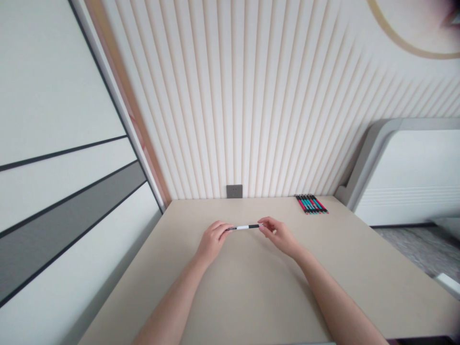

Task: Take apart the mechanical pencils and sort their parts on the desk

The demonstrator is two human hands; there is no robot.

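Note:
A slim pen (243,227) with a white middle and black parts toward both ends is stretched level between my two hands, above the table. My left hand (213,238) pinches its left end between thumb and fingers. At the black right end, my right hand (278,233) closes thumb and fingertips on the tip. Both of the pen's extreme ends are covered by fingers. Back right on the table lies a row of several pens (311,204) in red, teal and black, side by side.
The beige table (237,297) meets a white ribbed wall (237,96) with a dark socket (235,191) low at its centre. A white and grey cabinet (53,201) borders the left side. On the right stands a padded white headboard (413,167).

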